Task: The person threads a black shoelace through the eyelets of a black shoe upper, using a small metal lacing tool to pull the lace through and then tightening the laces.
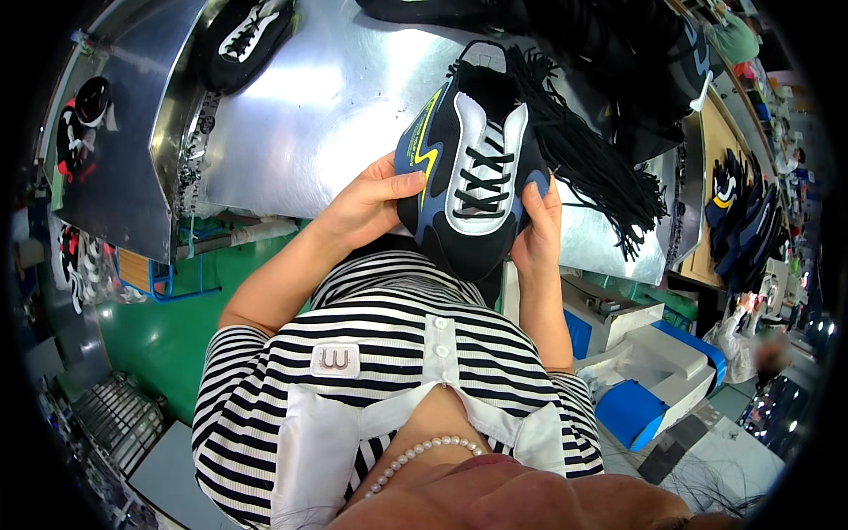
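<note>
Between my two hands is a sneaker (459, 247), black and dark blue with a white lace panel and yellow trim on its left side. Its toe points toward me and its heel collar is at the far end. Black laces cross its front in several rows. My left hand (367, 203) grips the left side, thumb on the upper. On the opposite side my right hand (539, 230) holds it with the thumb along the edge. The fingers beneath the shoe are partly hidden. Right beside the shoe lies a bundle of black laces (601, 168).
A shiny metal worktable (300, 132) spreads under the sneaker. Another black shoe (243, 44) sits at its far left. More dark shoes (662, 79) stand at the far right. Dark shoe pieces (746, 212) lie on a side shelf. A white and blue machine (654, 371) is at my right.
</note>
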The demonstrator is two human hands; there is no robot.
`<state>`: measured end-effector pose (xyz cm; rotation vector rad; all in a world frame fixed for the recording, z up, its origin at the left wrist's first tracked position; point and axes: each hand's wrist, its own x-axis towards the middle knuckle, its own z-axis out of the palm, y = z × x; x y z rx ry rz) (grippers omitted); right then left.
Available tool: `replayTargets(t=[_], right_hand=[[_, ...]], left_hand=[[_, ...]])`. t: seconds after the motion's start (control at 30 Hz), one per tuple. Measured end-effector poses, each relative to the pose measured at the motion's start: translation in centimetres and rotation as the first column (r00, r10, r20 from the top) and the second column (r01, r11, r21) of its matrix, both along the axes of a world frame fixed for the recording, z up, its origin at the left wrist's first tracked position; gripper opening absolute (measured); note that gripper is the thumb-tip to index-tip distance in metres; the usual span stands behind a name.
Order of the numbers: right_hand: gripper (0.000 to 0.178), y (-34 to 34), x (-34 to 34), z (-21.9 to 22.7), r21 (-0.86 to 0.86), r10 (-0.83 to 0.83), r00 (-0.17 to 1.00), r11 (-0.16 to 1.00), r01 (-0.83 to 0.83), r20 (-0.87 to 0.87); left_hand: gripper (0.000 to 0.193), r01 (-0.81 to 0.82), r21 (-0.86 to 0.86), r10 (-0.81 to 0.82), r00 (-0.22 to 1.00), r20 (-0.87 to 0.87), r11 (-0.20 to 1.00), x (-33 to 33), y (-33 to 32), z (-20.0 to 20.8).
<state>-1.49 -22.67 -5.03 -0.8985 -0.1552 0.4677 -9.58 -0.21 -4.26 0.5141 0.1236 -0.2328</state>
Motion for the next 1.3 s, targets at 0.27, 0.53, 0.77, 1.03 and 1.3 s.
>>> replayTargets(t=[0.27,0.53,0.77,1.03,1.3], right_hand=[[0.021,-1.1,1.0,-1.1,-0.513,-0.176,0.928,0.792,0.331,0.328],[0.019,0.7,1.3,7.3,-0.658,0.552,0.36,0.659,0.364,0.752],[0.01,-0.2,2.6,7.3,-0.752,0.674,0.376,0.651,0.105,0.636],[0.009,-0.8,3.3,4.7,-0.636,0.637,0.544,0.738,-0.225,0.546],[0.009,0.5,1.9,0.0,-0.697,0.332,0.717,0.654,0.293,0.613]], left_hand=[[0.044,0.014,-0.012,-0.014,1.0,-0.015,1.0,-0.2,-0.3,-1.6],[0.048,0.04,0.066,-0.047,0.993,0.108,0.997,0.1,0.0,-1.2],[0.051,0.118,0.06,-0.122,0.989,0.078,0.991,-0.3,0.4,-2.8],[0.056,0.148,-0.047,-0.144,0.986,0.086,0.988,-0.5,-0.9,-2.0],[0.037,-0.458,0.88,-0.013,0.888,0.46,-0.127,-1.7,12.9,8.5]])
